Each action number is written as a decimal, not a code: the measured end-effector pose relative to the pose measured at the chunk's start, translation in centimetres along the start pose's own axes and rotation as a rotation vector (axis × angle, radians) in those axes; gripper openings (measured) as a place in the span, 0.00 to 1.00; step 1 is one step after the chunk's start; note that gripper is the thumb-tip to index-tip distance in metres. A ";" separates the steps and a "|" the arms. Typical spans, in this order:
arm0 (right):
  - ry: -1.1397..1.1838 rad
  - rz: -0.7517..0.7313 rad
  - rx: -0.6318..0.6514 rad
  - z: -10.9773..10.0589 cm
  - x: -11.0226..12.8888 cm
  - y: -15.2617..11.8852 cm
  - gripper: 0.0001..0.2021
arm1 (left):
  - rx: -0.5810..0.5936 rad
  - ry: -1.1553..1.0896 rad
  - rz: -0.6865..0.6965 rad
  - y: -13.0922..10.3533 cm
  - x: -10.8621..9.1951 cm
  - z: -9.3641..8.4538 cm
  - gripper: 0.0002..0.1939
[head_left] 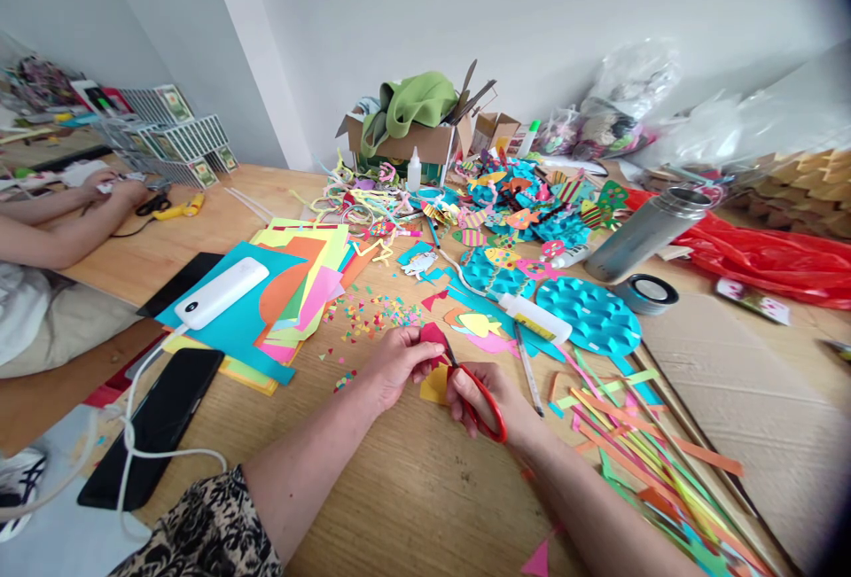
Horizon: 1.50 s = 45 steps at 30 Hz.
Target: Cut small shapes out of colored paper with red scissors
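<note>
Near the middle of the wooden table, my left hand (pixel 401 362) pinches a small piece of red paper (pixel 433 338). Red-handled scissors (pixel 490 409) are gripped in my right hand (pixel 484 395), their blades pointing up and left against the red paper. A yellow paper piece (pixel 435 385) shows between and below my hands. Tiny coloured paper bits (pixel 376 315) are scattered just beyond my left hand. Beyond my right hand lie a yellow paper fish (pixel 480 324), a white glue bottle (pixel 537 320) and a pen (pixel 529 371).
Coloured sheets (pixel 232 329) with a white power bank (pixel 222 293) lie left, beside a black phone (pixel 156 426). A metal flask (pixel 644 231), blue scalloped disc (pixel 589 315) and paper strips (pixel 644 435) occupy the right. Another person's hands (pixel 116 191) are far left.
</note>
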State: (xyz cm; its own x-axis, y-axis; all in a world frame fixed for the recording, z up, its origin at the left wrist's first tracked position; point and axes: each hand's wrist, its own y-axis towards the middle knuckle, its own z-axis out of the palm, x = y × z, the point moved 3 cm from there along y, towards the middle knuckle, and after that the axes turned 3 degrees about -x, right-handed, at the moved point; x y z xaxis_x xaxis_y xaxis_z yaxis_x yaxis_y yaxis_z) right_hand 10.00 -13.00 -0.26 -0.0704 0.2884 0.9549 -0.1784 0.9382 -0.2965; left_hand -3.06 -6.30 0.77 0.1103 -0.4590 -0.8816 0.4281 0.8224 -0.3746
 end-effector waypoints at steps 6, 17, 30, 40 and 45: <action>-0.003 -0.002 0.001 0.0 0.0 0.0 0.32 | 0.000 -0.007 0.010 0.0 -0.1 -0.1 0.15; 0.002 0.001 -0.002 0.0 0.1 -0.1 0.34 | 0.005 0.012 0.013 0.2 0.0 -0.1 0.13; 0.004 -0.006 0.003 -0.1 -0.3 0.1 0.33 | 0.003 0.011 0.014 0.2 0.0 -0.1 0.12; 0.009 -0.015 0.000 0.0 0.0 0.1 0.34 | 0.011 0.011 0.020 0.1 0.0 0.0 0.12; 0.011 -0.017 0.006 -0.1 -0.1 0.1 0.34 | 0.010 0.010 0.016 0.0 -0.1 0.1 0.12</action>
State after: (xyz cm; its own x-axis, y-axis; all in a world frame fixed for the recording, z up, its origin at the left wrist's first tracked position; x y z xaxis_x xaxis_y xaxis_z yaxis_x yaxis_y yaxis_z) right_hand 10.06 -12.90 -0.38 -0.0569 0.2746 0.9599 -0.1850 0.9419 -0.2804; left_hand -3.00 -6.26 0.88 0.1086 -0.4422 -0.8903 0.4354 0.8263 -0.3573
